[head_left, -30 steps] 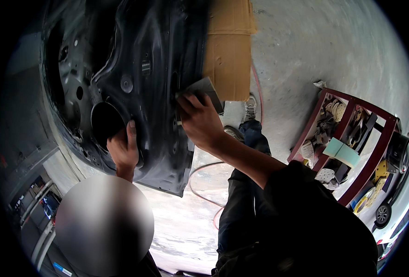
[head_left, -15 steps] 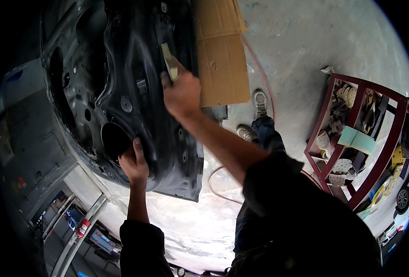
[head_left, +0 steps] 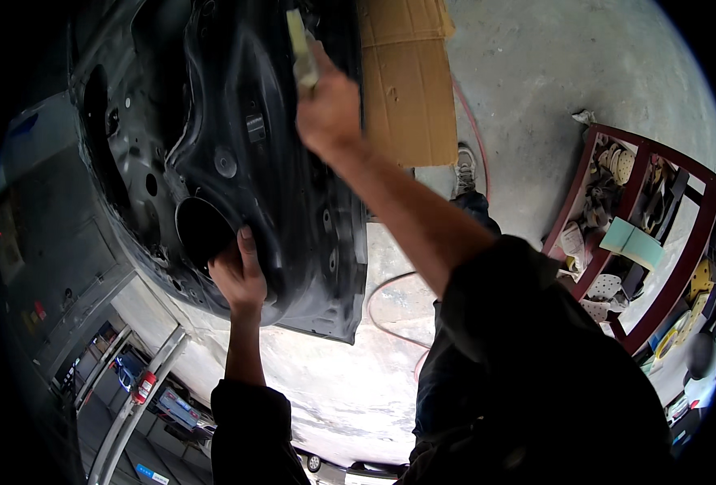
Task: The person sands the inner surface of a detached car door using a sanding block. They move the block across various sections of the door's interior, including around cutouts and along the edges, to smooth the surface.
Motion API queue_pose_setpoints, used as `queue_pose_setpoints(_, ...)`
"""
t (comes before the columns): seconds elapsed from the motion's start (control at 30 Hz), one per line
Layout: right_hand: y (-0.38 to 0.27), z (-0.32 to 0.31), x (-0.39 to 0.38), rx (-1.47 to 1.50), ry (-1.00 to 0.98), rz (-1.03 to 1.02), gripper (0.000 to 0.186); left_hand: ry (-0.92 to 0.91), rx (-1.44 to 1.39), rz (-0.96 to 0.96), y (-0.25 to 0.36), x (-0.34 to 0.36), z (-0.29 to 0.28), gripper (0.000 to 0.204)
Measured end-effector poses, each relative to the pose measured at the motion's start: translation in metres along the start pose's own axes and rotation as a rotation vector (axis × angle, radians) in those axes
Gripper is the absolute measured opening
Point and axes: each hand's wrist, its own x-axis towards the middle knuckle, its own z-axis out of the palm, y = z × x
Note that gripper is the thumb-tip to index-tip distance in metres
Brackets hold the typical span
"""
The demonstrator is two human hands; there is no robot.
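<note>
At 9 o'clock, a grey machine housing (head_left: 59,242) fills the rim, with a red fire extinguisher (head_left: 143,386) low at 7 o'clock. Black car door shell (head_left: 236,153), inner side facing the camera, spans 10 to 12 o'clock, stood on the concrete floor (head_left: 584,65). Left hand (head_left: 240,275) grips the door's lower edge just beside the round speaker opening (head_left: 200,230), at about 8 o'clock from centre; fingers curled tight on the metal, thumb up against the panel. Right hand (head_left: 329,109) at 12 o'clock, fingers closed around a pale sanding block (head_left: 301,48), block pressed on the door panel, edge-on to the camera. Flattened cardboard (head_left: 406,81) lies just right of the door. Red air hose (head_left: 390,307) loops on the floor below the door. At 3 o'clock, a dark red rack (head_left: 608,186) holds abrasive discs and rags, well apart from both hands.
</note>
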Motion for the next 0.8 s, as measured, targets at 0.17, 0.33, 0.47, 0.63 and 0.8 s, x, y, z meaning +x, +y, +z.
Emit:
queue_pose_setpoints(0.17,-0.03,-0.036,-0.094,0.149,-0.334,0.246,0.059,0.05,0.035,-0.01,-0.004,-0.007,-0.018,0.056)
queue_pose_setpoints(0.33,-0.04,-0.069,-0.151,0.115,-0.362,0.288,0.059,0.015,0.044,-0.013,-0.008,-0.007,-0.011,0.057)
queue_pose_setpoints(0.47,-0.039,-0.108,-0.186,0.114,-0.565,0.365,0.067,0.087,-0.002,0.032,-0.007,-0.006,-0.006,0.058)
queue_pose_setpoints(0.63,-0.042,-0.089,-0.138,0.028,-0.287,0.286,0.059,0.003,0.024,-0.051,-0.01,-0.011,-0.013,0.057)
queue_pose_setpoints(0.8,-0.052,-0.057,-0.12,-0.03,-0.425,0.385,0.051,-0.096,0.096,-0.09,-0.01,-0.007,-0.017,0.057)
